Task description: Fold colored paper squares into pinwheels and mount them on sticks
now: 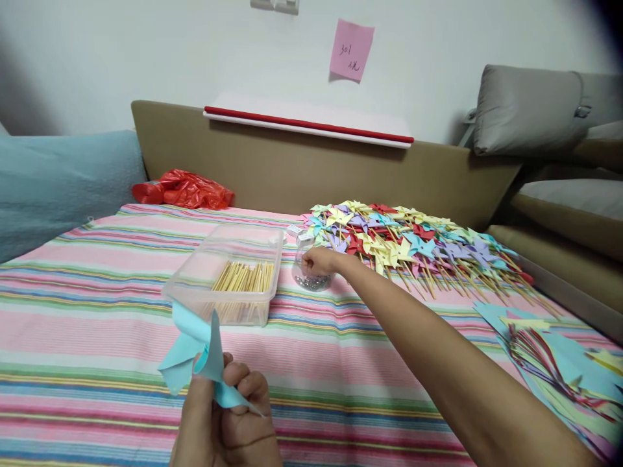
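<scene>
A pink note (351,49) on the wall reads "301" above handwriting too small to make out. The left hand (226,421) is closed around a light-blue folded paper pinwheel (195,353), whose vanes stand up above the thumb, low over the striped cloth (97,305). The right hand (318,261) reaches out, fingers bunched at the mouth of a small clear jar (311,280) beside a clear box of wooden sticks (228,272). Whether it grips anything cannot be told.

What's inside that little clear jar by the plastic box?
Small silvery pieces lie at the bottom of the jar. The right hand covers its mouth, hiding the rest.
</scene>
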Demonstrator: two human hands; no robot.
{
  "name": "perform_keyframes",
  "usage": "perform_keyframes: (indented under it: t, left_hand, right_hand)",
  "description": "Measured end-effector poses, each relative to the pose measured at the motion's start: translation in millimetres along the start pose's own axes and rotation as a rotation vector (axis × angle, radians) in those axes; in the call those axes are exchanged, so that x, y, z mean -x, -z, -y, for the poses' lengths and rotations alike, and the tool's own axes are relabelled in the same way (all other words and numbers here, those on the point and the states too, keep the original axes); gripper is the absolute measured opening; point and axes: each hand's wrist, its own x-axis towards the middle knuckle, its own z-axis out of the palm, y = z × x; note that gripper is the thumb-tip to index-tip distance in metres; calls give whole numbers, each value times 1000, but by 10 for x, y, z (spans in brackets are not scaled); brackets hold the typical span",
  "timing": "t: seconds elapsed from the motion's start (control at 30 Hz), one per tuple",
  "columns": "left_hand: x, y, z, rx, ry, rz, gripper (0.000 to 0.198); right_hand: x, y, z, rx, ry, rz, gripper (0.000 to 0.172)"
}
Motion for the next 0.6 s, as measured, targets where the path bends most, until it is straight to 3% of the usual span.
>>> perform_keyframes:
  t: [0.13, 0.23, 0.37, 0.5, 0.6]
  left_hand:
    - [11, -5, 22, 0, 0, 24, 35]
    - [21, -4, 35, -26, 17, 28, 32]
    - [37, 5, 13, -24, 28, 101, 31]
    - [103, 7, 15, -22, 36, 225, 28]
    - [188, 9, 135, -54, 55, 316, 24]
  right_hand:
    - [48, 51, -24, -37, 15, -108, 29]
    - [308, 151, -110, -72, 14, -282, 19]
    - [1174, 119, -331, -81, -27, -460, 16]
    - [2207, -273, -569, -109, -132, -454, 15]
    - [2672, -597, -698, -141, -252, -467, 16]
